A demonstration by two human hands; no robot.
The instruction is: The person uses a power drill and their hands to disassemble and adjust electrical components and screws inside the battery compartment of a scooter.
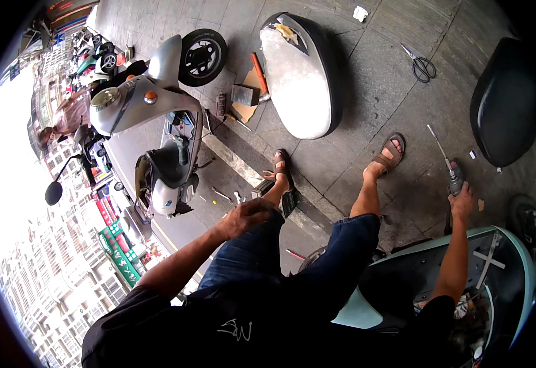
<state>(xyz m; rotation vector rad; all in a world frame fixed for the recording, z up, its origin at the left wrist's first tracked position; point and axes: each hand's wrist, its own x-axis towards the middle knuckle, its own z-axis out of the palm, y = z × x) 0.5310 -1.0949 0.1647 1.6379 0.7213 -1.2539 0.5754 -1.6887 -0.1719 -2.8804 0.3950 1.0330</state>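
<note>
My right hand (462, 201) is wrapped round the handle of a grey power drill (456, 178), low near the paving. A long thin bit (437, 142) points from it away from me. At my left knee rests my left hand (247, 218), its fingers curled together with nothing visible in them. Ahead of my feet lies a scooter seat (298, 80), its pale foam bare on top and its sides black; yellowish foam shows at a torn far end. A black seat (508, 104) lies at the far right, beyond the drill. Black-handled scissors (423, 67) lie open between the two seats.
A silver scooter (173, 113) stands at the left. Near it are a hammer (260, 76) with an orange handle, a grey block (244, 95), a spray can (220, 104) and wrenches (220, 195). Teal scooter bodywork (522, 264) is close by at my lower right.
</note>
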